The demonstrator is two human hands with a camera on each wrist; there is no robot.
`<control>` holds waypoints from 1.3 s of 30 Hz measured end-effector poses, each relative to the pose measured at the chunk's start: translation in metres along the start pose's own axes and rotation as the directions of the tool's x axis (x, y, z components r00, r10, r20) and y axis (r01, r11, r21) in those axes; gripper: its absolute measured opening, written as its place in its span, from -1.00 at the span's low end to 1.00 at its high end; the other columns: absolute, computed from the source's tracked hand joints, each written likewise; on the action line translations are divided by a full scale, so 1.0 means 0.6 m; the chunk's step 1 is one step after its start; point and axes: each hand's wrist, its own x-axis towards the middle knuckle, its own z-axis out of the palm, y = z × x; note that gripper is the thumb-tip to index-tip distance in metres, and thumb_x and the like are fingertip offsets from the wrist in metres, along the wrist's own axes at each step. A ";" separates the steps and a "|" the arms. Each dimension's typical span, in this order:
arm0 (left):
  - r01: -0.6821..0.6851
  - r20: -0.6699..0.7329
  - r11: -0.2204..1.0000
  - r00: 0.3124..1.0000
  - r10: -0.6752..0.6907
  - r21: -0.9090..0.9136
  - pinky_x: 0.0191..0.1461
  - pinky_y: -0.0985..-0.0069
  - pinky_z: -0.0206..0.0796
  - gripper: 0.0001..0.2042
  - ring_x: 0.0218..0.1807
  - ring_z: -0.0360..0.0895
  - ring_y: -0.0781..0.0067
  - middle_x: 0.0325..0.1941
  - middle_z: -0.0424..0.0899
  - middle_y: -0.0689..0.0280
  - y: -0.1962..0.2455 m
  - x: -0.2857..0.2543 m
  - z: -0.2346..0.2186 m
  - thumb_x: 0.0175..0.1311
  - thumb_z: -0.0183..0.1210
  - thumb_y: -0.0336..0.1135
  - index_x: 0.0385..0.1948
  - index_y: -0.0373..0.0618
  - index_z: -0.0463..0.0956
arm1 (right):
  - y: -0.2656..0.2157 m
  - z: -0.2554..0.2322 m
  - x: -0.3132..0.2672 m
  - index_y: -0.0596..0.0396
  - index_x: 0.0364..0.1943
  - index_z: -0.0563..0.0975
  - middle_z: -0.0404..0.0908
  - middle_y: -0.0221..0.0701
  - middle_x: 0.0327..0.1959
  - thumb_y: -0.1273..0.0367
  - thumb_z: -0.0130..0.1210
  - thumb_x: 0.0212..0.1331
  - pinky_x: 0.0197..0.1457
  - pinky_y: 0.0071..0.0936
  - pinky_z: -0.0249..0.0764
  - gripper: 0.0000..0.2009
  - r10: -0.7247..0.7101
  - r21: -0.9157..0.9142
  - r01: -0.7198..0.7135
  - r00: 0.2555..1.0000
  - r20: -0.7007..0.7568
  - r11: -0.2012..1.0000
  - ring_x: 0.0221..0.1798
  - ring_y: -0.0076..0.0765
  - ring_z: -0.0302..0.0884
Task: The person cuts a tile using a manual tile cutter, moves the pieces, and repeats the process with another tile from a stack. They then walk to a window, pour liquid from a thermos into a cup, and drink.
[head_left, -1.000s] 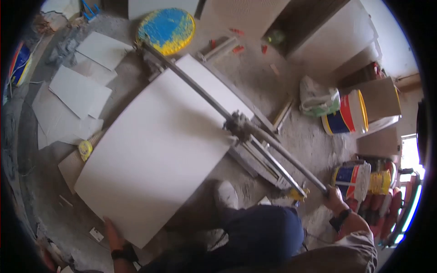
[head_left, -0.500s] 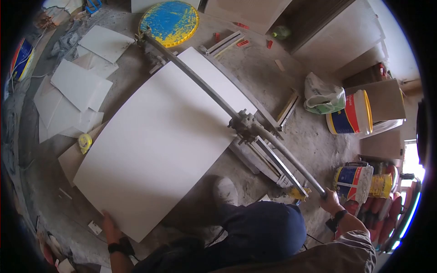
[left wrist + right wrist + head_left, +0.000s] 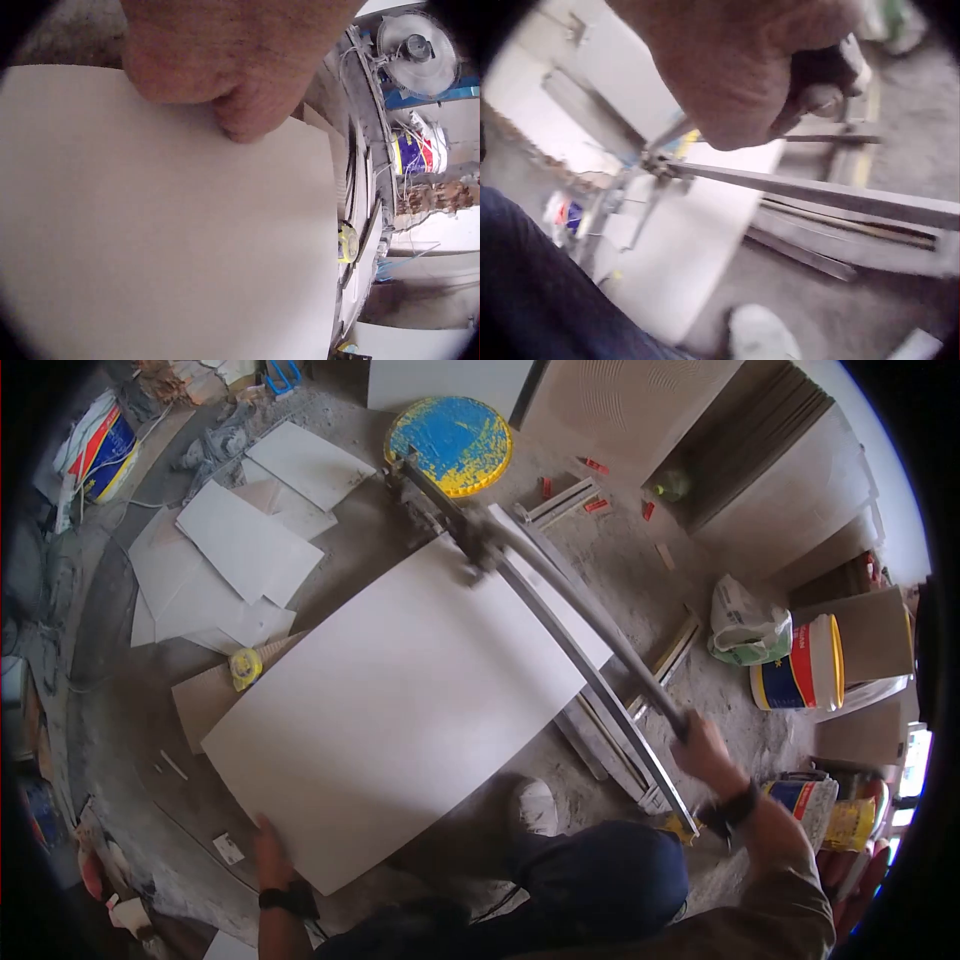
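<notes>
A large white tile lies under the steel rail of a manual tile cutter. My left hand holds the tile's near edge at the left corner; in the left wrist view the thumb rests on its top face, with the other fingers mostly hidden. The right hand grips the end of the cutter's long handle. That handle runs to the cutting carriage, which sits near the rail's far end, over the tile's far part. The right wrist view is blurred.
Broken tile pieces and a yellow tape measure lie to the left. A blue and yellow round lid is beyond the cutter. Paint buckets and a plastic bag stand at the right. My shoe is beside the tile.
The carriage has slid along the rail from about mid-length toward the far end, the right hand moving forward with the handle. The left hand stays at the tile's corner. The head view has shifted.
</notes>
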 end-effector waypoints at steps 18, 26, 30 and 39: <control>-0.119 0.011 0.993 0.993 0.119 -0.018 0.18 0.29 0.35 -0.36 0.08 0.48 0.16 0.11 0.47 0.00 -0.042 0.035 -0.024 0.42 -0.07 0.12 0.14 -0.44 0.27 | -0.125 0.003 0.103 0.28 -0.01 0.36 0.58 0.11 -0.25 0.32 0.15 -0.02 -0.01 -0.02 0.46 -0.53 -0.120 0.011 0.121 0.992 -0.030 0.993 -0.09 0.26 0.53; -0.098 0.093 0.995 0.991 0.097 0.002 0.02 0.29 0.45 -0.38 -0.08 0.56 0.19 -0.03 0.54 0.05 -0.019 0.005 -0.016 0.42 -0.08 0.14 0.01 -0.44 0.37 | -0.138 -0.034 0.105 0.19 -0.24 0.50 0.61 0.02 -0.31 0.33 0.12 -0.03 -0.10 -0.13 0.48 -0.72 -0.169 0.139 0.177 0.983 -0.068 0.974 -0.17 0.14 0.59; -0.036 0.137 0.999 0.990 0.039 -0.026 0.14 0.22 0.41 -0.39 0.08 0.51 0.16 0.09 0.51 0.07 -0.023 0.016 -0.021 0.43 -0.13 0.15 0.12 -0.34 0.35 | -0.179 -0.079 0.127 0.25 -0.26 0.51 0.63 -0.10 -0.48 0.29 0.14 0.07 -0.27 -0.25 0.51 -0.72 -0.312 0.263 0.322 0.947 -0.080 0.910 -0.39 0.02 0.61; 0.010 0.068 0.993 0.998 -0.018 0.114 0.16 0.14 0.38 -0.43 0.11 0.50 0.07 0.10 0.51 0.09 0.029 -0.045 0.005 0.47 -0.21 0.09 0.20 -0.30 0.28 | -0.184 -0.027 0.014 0.13 -0.32 0.51 0.49 -0.31 -0.53 0.59 0.17 -0.12 -0.40 -0.25 0.39 -0.79 -0.524 -0.075 0.699 0.456 -0.719 0.711 -0.50 -0.04 0.44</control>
